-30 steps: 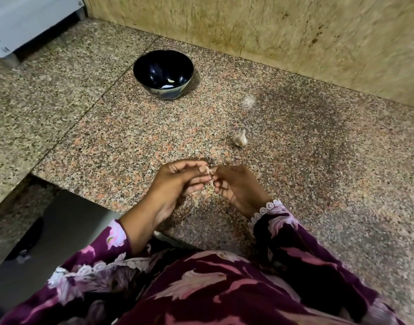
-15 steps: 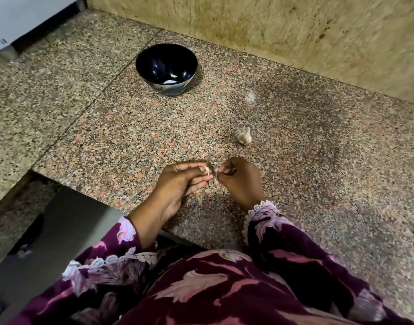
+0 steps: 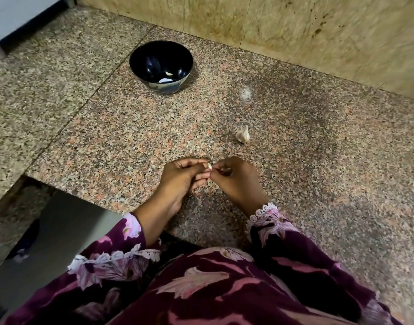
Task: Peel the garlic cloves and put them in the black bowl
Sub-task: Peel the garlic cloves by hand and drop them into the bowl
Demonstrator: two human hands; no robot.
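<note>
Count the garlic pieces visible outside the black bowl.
2: one small pale garlic clove pinched between the left hand and right hand, one papery white garlic piece on the speckled granite counter. Fingers may hide more.

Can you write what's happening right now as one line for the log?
step: peeling | left hand: holds garlic clove | right hand: picking at its skin | black bowl: some pale pieces inside | garlic bulb: on counter

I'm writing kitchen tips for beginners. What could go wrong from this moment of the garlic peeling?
The small pale garlic clove is pinched only at the fingertips of the left hand while the right hand picks at it; it might slip onto the speckled granite counter. The glossy black bowl sits far back, so a tossed clove may miss it.
</note>
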